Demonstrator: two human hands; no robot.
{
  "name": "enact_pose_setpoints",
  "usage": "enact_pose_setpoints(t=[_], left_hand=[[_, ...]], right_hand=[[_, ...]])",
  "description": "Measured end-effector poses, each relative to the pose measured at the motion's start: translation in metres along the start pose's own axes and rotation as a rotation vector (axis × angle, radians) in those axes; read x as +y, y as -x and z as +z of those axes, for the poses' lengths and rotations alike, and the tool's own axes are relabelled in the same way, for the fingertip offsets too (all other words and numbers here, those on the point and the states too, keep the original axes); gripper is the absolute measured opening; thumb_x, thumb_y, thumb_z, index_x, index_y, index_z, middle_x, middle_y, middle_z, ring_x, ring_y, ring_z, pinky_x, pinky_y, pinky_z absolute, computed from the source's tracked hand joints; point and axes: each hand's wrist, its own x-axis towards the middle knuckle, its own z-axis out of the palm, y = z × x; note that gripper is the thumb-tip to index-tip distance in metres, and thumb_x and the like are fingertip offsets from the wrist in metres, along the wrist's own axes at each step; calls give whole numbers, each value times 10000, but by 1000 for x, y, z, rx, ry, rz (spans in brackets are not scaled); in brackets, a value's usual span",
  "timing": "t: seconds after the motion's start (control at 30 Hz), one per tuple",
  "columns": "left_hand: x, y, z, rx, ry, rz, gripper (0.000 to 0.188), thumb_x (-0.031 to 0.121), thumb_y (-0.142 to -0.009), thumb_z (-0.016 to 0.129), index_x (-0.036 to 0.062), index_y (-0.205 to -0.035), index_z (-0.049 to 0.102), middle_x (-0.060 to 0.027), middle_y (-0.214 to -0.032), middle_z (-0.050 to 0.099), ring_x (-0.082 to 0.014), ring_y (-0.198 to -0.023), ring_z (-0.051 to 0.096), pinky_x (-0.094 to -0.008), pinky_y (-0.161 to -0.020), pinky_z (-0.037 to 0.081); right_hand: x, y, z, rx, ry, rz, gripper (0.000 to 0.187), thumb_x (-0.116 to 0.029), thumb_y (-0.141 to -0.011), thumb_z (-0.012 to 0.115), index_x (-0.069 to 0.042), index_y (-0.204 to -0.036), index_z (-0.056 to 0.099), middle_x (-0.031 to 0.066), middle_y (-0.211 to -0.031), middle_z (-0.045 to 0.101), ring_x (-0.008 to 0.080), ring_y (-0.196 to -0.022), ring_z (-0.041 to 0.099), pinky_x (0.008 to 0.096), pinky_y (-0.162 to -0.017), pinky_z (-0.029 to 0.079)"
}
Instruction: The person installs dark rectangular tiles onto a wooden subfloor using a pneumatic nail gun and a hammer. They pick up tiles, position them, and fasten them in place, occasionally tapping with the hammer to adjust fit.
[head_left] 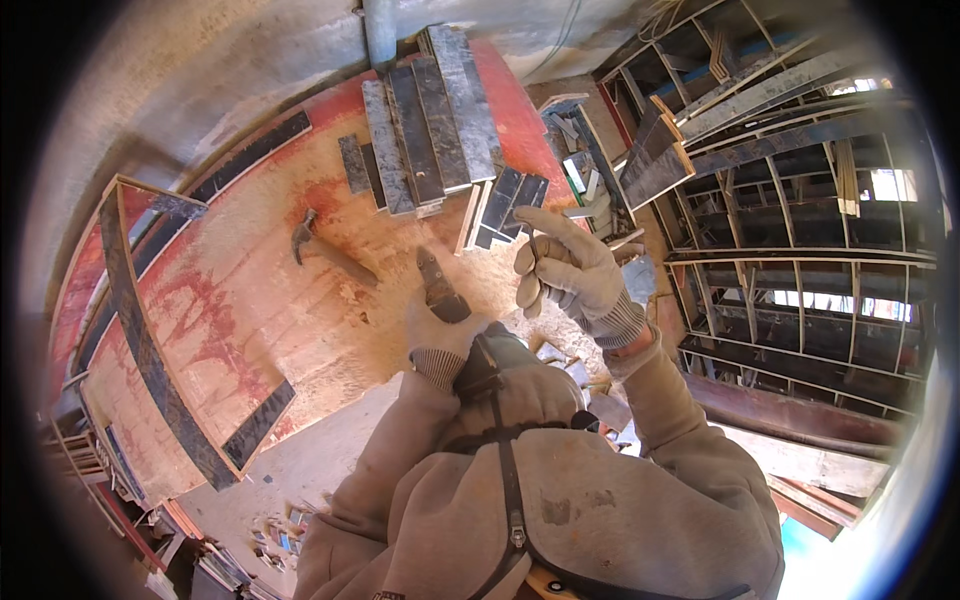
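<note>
Mid-frame, the left hand (436,336) grips a dark riveted piece (443,290); the right hand (580,278) pinches something thin (532,243). Claw hammer (343,260), left of centre — seemingly for reach.

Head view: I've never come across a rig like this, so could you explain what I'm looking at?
There is no robot here. A person wears a wide fisheye camera on the head, looking down, so edges bend and their own sleeves rise from below. Both hands are gloved. The left hand grips a dark pointed piece whose kind is unclear. The right hand is raised, index finger extended; whether it holds anything is hard to tell. On the stained reddish worktable lie a hammer and dark planks.
</note>
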Motion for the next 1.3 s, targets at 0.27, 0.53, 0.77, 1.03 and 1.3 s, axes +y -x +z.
enact_pose_setpoints(t=[0.27,0.53,0.77,1.03,1.3], left_hand=[[0,2,19,35,-99,49,840,294,-643,904,-57,-1316,545,-278,-1221,623,-401,-1156,626,-463,-975,529],[-5,2,36,113,36,117,803,259,-653,918,-32,-1309,559,-188,-1104,674,-308,-1016,684,-417,-887,566],[2,6,38,83,59,75,849,257,-661,919,-34,-1357,531,-168,-1107,680,-291,-1031,685,-399,-904,565],[-2,4,48,123,64,114,820,246,-656,910,-47,-1330,548,-151,-1055,687,-271,-989,691,-386,-884,569],[-5,-1,47,31,91,20,875,306,-625,910,-8,-1355,542,-216,-1236,654,-345,-1181,649,-420,-1021,530]], right_hand=[[7,-20,-14,77,87,110,422,-10,-968,500,42,-1381,569,126,-893,664,112,-542,562,262,-424,420],[44,-53,-24,115,715,145,218,-182,-1076,598,-14,-1192,672,10,-777,641,63,-648,596,228,-568,488],[72,-65,-33,-77,811,32,259,-110,-1105,485,-39,-1299,641,67,-959,708,95,-746,673,262,-667,577],[72,-76,-35,14,1046,127,170,-113,-1082,540,-18,-1168,652,44,-853,704,94,-681,668,258,-574,555],[81,-86,-35,-17,936,121,163,-132,-1080,572,-3,-1160,631,68,-870,707,136,-686,695,280,-565,572]])
